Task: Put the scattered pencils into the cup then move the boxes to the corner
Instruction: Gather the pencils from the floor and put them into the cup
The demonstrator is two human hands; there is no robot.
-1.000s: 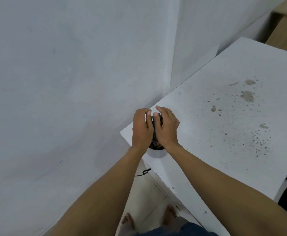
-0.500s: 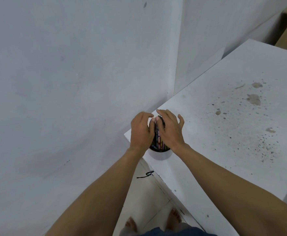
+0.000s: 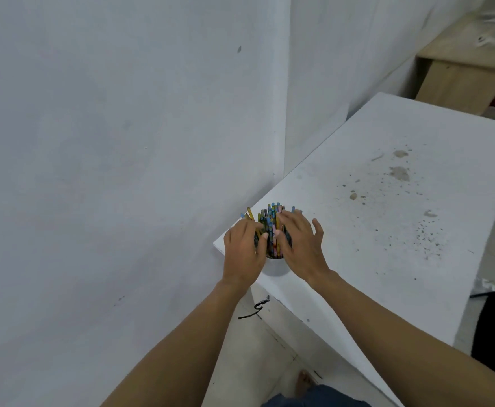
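Head view: both hands meet at the pencils (image 3: 271,220), which stand bunched upright in the white cup (image 3: 275,267) at the near-left corner of the table (image 3: 387,259). L hand (image 3: 245,248) curls round the bundle's left side, thumb laid on the shafts. R hand (image 3: 297,245) lies flat vs. the right side w/ fingers spread, little finger apart. Pencil ends poke out beyond the fingertips. Whether the R thumb hooks any pencil is hard to tell. Dark stains (image 3: 399,173) speckle the top right of the R hand; a black cord (image 3: 255,309) lies below the L wrist
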